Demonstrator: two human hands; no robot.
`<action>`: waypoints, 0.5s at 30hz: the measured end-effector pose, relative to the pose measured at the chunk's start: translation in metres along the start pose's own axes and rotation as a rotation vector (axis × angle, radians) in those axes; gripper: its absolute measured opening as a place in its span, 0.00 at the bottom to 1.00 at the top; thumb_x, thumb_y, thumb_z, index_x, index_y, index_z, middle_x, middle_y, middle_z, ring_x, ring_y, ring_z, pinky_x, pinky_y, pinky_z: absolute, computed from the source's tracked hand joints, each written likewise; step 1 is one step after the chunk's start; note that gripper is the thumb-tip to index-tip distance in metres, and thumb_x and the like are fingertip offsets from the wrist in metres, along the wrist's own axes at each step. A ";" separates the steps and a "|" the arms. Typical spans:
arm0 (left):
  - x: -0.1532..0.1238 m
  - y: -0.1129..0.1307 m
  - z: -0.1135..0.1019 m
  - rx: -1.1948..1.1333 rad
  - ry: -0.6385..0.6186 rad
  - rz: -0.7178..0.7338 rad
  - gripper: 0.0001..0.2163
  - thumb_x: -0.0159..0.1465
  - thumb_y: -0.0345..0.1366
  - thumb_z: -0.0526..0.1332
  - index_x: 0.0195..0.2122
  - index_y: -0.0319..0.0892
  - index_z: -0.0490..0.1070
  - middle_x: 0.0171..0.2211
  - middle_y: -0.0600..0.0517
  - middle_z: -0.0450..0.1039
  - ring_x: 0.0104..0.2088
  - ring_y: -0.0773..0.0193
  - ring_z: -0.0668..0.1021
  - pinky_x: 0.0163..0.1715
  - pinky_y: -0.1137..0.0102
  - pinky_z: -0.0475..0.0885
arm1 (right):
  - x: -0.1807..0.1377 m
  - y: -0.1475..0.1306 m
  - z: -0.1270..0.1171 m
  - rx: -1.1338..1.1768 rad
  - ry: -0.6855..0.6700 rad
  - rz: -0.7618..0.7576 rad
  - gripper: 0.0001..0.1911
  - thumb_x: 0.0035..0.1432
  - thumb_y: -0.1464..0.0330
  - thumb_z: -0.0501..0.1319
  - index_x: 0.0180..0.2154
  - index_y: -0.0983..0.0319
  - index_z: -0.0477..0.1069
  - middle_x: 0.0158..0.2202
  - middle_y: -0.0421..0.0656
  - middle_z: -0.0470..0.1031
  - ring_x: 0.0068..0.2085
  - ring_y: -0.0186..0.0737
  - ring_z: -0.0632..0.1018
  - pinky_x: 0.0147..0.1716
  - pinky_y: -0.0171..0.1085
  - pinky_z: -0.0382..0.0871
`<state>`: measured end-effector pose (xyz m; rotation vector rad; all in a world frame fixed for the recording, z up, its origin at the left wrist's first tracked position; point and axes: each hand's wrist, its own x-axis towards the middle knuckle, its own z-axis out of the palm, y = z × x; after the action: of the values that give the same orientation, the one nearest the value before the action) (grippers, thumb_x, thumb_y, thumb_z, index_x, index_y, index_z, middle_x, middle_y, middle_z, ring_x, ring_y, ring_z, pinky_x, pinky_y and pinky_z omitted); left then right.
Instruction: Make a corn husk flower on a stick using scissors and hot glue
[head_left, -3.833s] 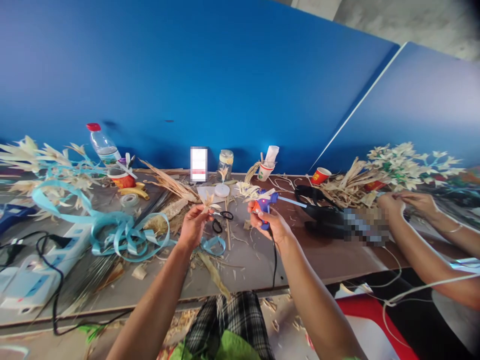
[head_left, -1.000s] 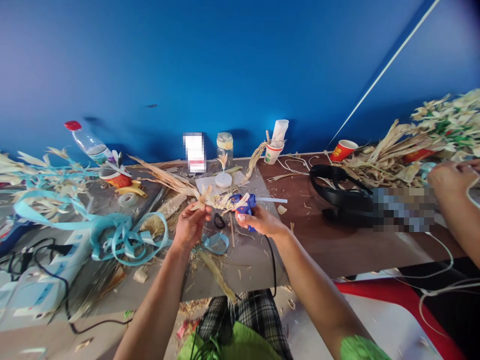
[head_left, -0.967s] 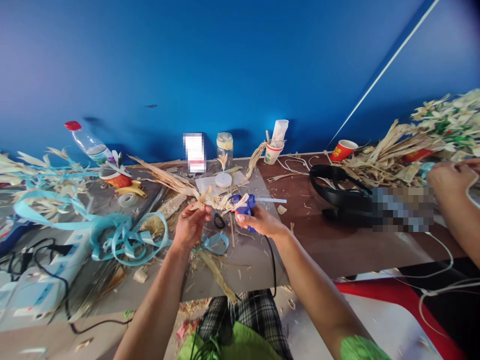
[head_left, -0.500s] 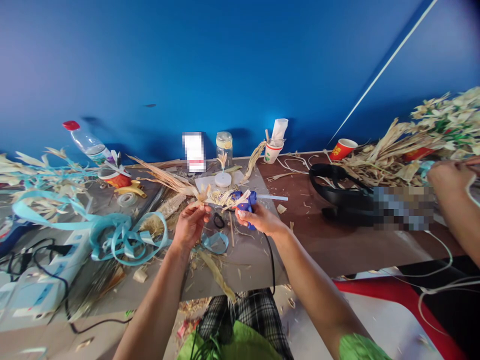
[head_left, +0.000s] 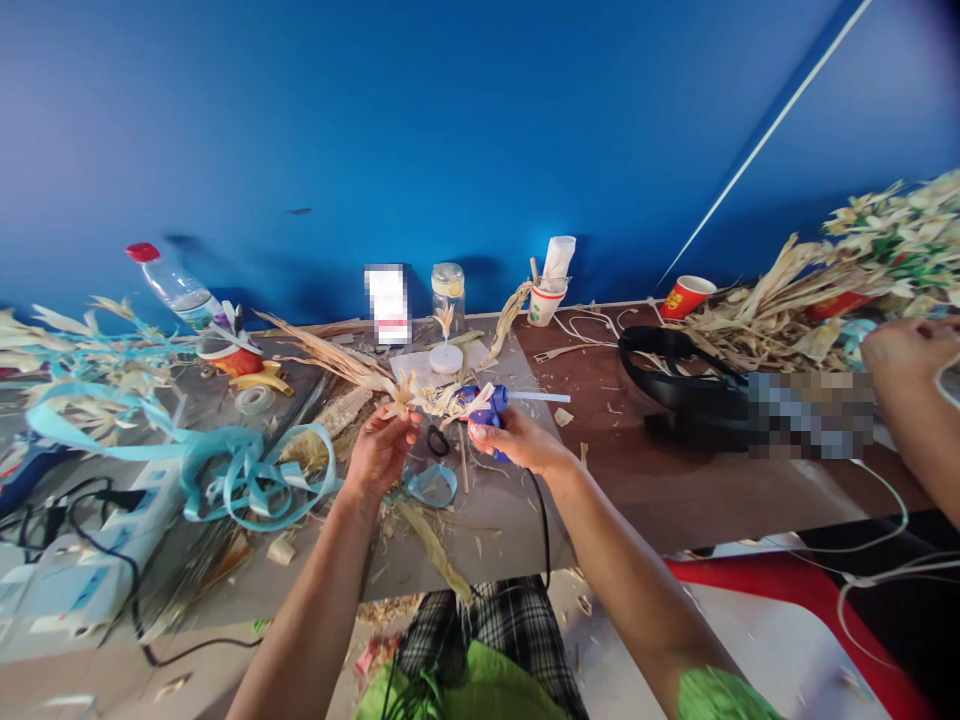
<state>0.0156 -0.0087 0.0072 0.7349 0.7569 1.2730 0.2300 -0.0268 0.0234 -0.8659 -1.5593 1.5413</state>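
Note:
Pinched between the fingers of my left hand (head_left: 381, 452) is a pale corn-husk flower (head_left: 405, 392), its petals spread upward. My right hand (head_left: 517, 440) is wrapped round a blue hot glue gun (head_left: 491, 403), whose front points left toward the flower. A translucent glue stick (head_left: 549, 398) juts from the gun's back, and a black cord hangs below my hand. Pale husk scraps cover much of the gun's front, so its nozzle is hard to make out. Just behind stands a small flower on a white round base (head_left: 446, 359).
Blue ribbon (head_left: 247, 470) lies in loops at left, near a white power strip (head_left: 124, 560). Along the wall stand a clear bottle (head_left: 176, 285), a jar (head_left: 448, 290) and a paper cup (head_left: 546, 303). A black headband-like object (head_left: 675, 385) and another person's hand (head_left: 907, 350) are at right.
My right hand and the glue gun have shifted very slightly left. The flower in my left hand has turned a little, showing more open petals.

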 end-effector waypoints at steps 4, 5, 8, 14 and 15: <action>0.001 -0.001 -0.001 -0.017 -0.006 0.008 0.06 0.50 0.31 0.67 0.28 0.38 0.70 0.24 0.54 0.75 0.17 0.76 0.69 0.29 0.72 0.69 | 0.000 0.000 0.001 0.015 0.017 0.005 0.18 0.52 0.54 0.60 0.30 0.63 0.63 0.21 0.36 0.60 0.23 0.29 0.61 0.23 0.32 0.53; 0.001 -0.001 -0.001 -0.022 -0.008 0.007 0.06 0.50 0.31 0.67 0.27 0.38 0.70 0.24 0.54 0.75 0.17 0.76 0.69 0.29 0.72 0.69 | 0.000 -0.001 0.001 0.020 0.023 0.002 0.18 0.52 0.55 0.60 0.31 0.63 0.63 0.21 0.36 0.60 0.23 0.29 0.61 0.23 0.32 0.53; 0.000 0.000 0.000 -0.034 -0.005 0.003 0.06 0.49 0.31 0.67 0.27 0.38 0.70 0.24 0.54 0.75 0.17 0.75 0.69 0.29 0.72 0.69 | 0.000 -0.001 0.001 0.018 0.035 0.005 0.18 0.52 0.54 0.60 0.32 0.64 0.63 0.21 0.36 0.61 0.23 0.29 0.62 0.23 0.32 0.53; -0.001 0.001 0.001 -0.040 0.008 0.001 0.06 0.50 0.30 0.67 0.26 0.38 0.70 0.24 0.54 0.74 0.16 0.76 0.69 0.28 0.72 0.70 | 0.000 -0.001 0.002 0.006 0.037 0.018 0.19 0.51 0.53 0.60 0.30 0.63 0.63 0.21 0.36 0.61 0.22 0.29 0.61 0.23 0.32 0.54; -0.001 0.001 0.001 -0.040 0.005 0.001 0.05 0.50 0.30 0.67 0.26 0.38 0.70 0.24 0.54 0.74 0.16 0.76 0.69 0.28 0.72 0.70 | 0.000 -0.001 0.002 0.006 0.042 0.007 0.19 0.51 0.54 0.60 0.30 0.63 0.63 0.21 0.35 0.61 0.22 0.29 0.61 0.23 0.32 0.54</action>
<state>0.0159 -0.0095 0.0085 0.7000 0.7338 1.2876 0.2281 -0.0278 0.0241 -0.8958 -1.5220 1.5226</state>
